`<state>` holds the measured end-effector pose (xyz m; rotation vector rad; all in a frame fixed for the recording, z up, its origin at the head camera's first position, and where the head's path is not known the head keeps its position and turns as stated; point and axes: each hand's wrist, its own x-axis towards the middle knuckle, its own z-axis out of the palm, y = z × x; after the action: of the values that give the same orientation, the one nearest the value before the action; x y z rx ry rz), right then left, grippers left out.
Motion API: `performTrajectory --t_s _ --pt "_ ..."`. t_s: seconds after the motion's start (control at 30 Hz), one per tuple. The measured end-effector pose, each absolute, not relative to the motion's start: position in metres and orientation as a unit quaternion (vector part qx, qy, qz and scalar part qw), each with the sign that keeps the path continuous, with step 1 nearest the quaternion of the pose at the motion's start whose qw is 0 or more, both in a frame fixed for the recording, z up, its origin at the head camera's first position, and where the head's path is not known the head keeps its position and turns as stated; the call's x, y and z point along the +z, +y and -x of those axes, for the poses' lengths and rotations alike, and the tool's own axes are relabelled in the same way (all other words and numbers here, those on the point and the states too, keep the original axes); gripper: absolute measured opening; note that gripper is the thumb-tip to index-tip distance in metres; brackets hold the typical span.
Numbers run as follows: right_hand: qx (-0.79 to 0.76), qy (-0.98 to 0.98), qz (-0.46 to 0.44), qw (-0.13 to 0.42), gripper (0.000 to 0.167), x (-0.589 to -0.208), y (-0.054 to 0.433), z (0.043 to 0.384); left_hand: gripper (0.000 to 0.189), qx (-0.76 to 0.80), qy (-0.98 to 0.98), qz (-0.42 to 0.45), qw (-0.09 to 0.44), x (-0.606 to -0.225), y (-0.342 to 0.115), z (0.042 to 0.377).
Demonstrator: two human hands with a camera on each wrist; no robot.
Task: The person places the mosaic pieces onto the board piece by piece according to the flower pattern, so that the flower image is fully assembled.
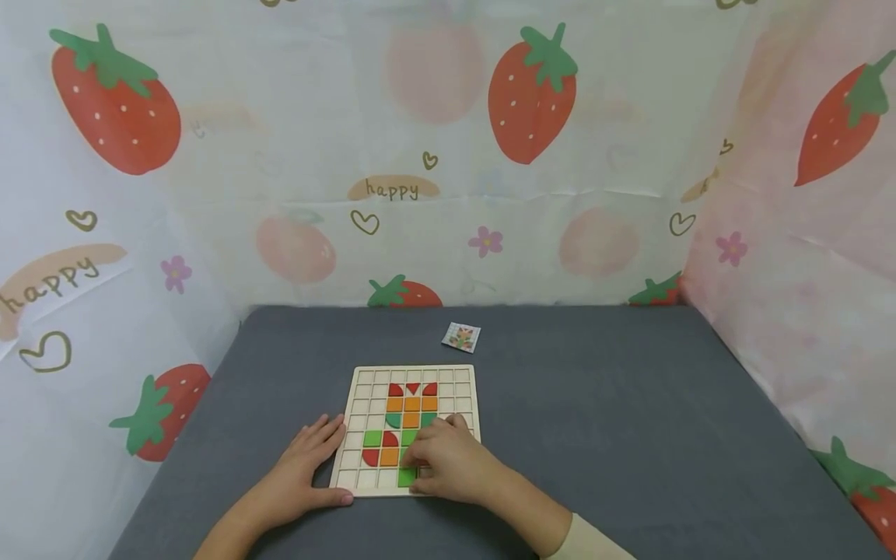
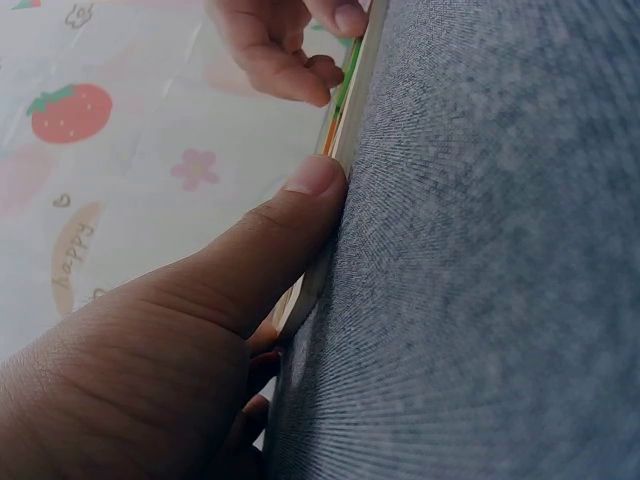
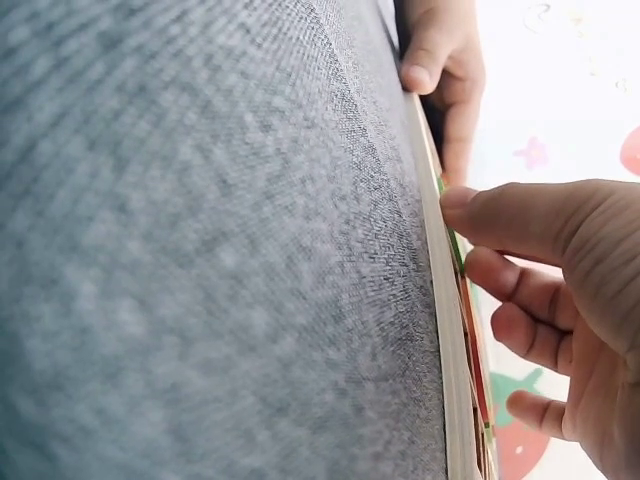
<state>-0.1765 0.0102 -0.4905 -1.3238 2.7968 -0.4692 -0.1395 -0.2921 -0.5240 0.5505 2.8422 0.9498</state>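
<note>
A pale wooden grid board (image 1: 361, 386) lies flat on the grey table, with red, orange and green tiles set in its squares. My left hand (image 1: 301, 467) rests at the board's near left corner, thumb on the near edge and straight fingers along the left side. Over the lower right part of the board, my right hand (image 1: 455, 460) pinches a green square tile (image 1: 405, 477) in the bottom row between thumb (image 3: 500, 212) and curled index finger. Other tiles under this hand are partly hidden. In the left wrist view the left thumb (image 2: 312, 178) presses the board's rim.
Beyond the board a small pattern card (image 1: 461, 337) lies on the grey cloth (image 1: 616, 412), showing a coloured figure on a grid. A strawberry-print curtain (image 1: 532, 233) encloses the table at the back and both sides.
</note>
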Motion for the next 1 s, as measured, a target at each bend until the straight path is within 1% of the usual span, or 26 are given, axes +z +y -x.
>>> performTrajectory --t_s 0.17,0.53,0.83,1.0 --pt "-0.144 0.892 0.428 -0.004 0.026 -0.487 0.013 0.176 0.111 0.311 0.932 -0.181 0.049 -0.523 -0.291 0.140" --pt "-0.196 0.888 0.411 -0.067 0.025 -0.458 0.037 0.188 0.113 0.315 0.931 -0.171 0.067 -0.521 -0.297 0.143" --pt "-0.203 0.896 0.379 -0.108 0.022 -0.447 0.079 0.197 0.103 0.293 0.940 -0.149 0.088 -0.501 -0.302 0.142" --pt "-0.208 0.901 0.360 -0.127 0.021 -0.442 0.104 0.195 0.093 0.275 0.946 -0.149 0.087 -0.493 -0.301 0.142"
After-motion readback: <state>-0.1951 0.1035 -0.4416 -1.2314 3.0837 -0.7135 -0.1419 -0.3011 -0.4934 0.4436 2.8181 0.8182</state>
